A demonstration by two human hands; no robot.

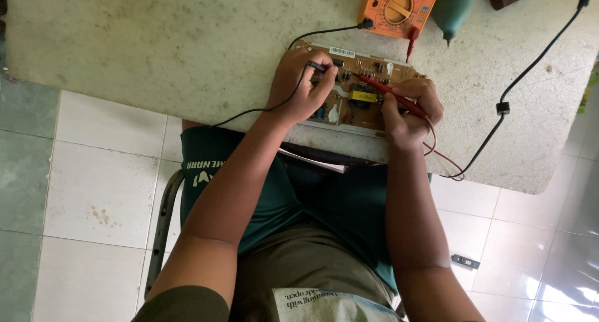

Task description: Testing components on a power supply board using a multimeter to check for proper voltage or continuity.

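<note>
While you sit at the tabletop [156,41], the brown circuit board [355,91] lies flat at its near edge, just below the orange multimeter [399,9]. Your left hand [302,88] pinches the black probe [317,66] between its fingers, tip down on the board's upper left. Your right hand [409,107] has its fingers closed around the red probe [390,96], which slants toward the middle. That board looks light, stiff and fragile; I'd judge it best held by its bare edges, never by the yellow transformer [363,97]
</note>
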